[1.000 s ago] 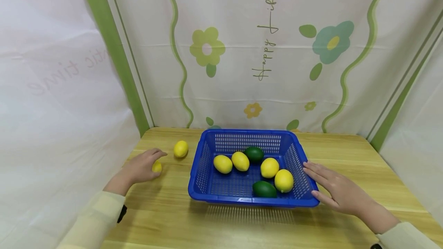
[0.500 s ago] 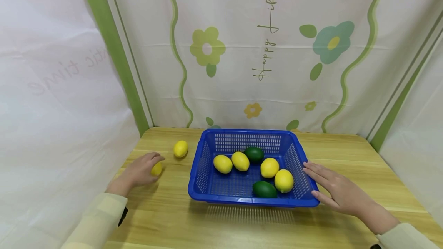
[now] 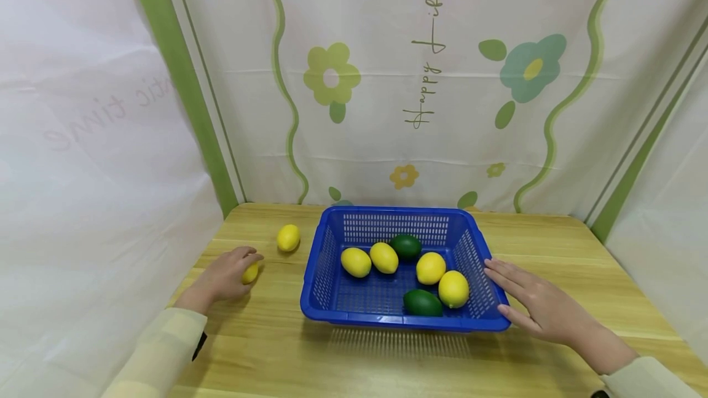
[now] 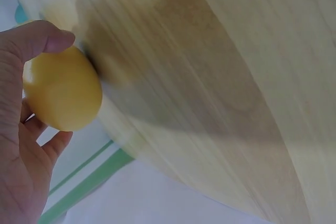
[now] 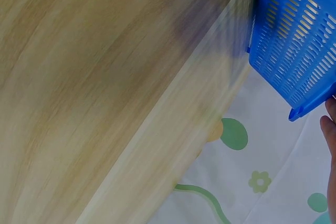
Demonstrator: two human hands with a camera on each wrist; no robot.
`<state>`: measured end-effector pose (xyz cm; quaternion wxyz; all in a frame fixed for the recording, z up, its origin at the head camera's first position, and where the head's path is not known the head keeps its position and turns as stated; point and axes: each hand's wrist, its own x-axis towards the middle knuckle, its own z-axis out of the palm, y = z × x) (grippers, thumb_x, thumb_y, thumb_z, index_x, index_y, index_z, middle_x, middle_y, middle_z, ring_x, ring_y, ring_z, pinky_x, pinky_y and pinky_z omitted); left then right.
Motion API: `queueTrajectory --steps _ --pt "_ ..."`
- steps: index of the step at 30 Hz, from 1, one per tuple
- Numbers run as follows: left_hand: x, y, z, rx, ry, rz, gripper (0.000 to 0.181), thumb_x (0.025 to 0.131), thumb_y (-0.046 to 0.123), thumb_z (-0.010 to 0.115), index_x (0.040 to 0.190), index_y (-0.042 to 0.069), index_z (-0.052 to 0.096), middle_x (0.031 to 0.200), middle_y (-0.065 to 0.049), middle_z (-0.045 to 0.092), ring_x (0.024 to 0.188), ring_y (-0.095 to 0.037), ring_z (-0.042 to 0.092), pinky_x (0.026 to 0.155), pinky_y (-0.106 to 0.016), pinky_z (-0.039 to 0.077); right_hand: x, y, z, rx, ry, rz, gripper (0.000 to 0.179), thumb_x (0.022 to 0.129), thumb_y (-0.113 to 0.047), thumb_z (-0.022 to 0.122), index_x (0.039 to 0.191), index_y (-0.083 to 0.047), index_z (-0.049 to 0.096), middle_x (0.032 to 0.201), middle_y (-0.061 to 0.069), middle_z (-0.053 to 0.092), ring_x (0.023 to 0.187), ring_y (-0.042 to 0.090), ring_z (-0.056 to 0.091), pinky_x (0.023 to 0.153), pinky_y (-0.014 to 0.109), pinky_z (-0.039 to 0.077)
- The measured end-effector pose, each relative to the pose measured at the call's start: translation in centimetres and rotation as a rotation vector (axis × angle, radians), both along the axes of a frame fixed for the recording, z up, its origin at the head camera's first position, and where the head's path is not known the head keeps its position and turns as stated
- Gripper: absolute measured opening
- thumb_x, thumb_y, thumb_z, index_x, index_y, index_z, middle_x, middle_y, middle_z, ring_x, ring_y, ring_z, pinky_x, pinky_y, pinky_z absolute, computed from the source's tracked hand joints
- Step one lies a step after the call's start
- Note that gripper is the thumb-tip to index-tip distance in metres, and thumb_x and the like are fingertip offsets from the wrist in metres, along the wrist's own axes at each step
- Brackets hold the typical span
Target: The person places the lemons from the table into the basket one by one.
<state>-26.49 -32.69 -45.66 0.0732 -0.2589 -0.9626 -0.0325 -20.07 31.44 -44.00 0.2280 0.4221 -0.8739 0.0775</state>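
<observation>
My left hand is at the table's left side with thumb and fingers curled round a yellow lemon. The left wrist view shows the thumb on one side of that lemon and fingertips on the other. A second lemon lies a little farther back on the table. My right hand rests its straight fingers on the right rim of a blue plastic basket. Inside the basket are several lemons and two dark green fruits, smooth and oval.
The wooden table carries the basket in its middle. A white curtain with printed flowers hangs behind it, and white cloth also hangs at the left. In the right wrist view, the basket's perforated side shows.
My left hand has shifted slightly toward me and right, and its fingers have come round the lemon. The right hand and the basket stay where they were.
</observation>
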Motion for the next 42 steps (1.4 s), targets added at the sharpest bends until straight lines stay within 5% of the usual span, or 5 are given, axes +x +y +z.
queueTrajectory --steps 42 --pt "-0.83 -0.02 -0.23 -0.071 0.020 -0.044 0.049 0.069 0.002 0.079 0.115 0.000 0.064 0.113 -0.019 0.058 0.102 -0.037 0.058 0.084 -0.052 0.051 0.05 0.01 0.09 0.003 -0.012 0.003 0.056 0.096 -0.036 0.059 0.138 0.000 0.052 0.145 0.015 0.046 0.138 0.020 0.035 0.112 0.015 0.014"
